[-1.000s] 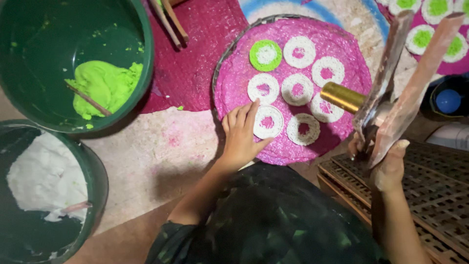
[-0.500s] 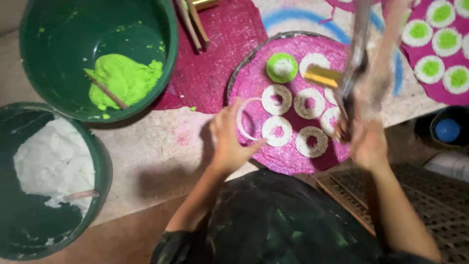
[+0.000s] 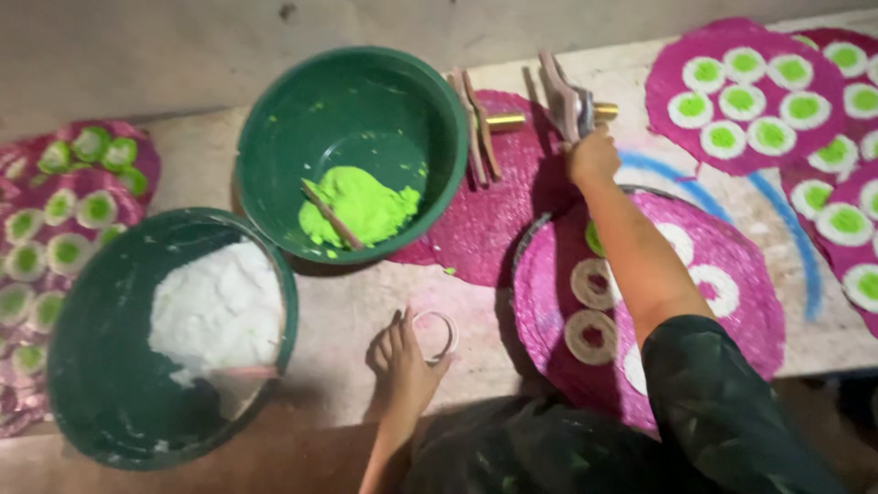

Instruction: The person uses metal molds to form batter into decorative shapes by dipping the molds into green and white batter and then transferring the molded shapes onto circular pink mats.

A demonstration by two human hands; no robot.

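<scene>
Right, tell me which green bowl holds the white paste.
The green bowl at lower left; the upper green bowl holds bright green paste instead.
</scene>
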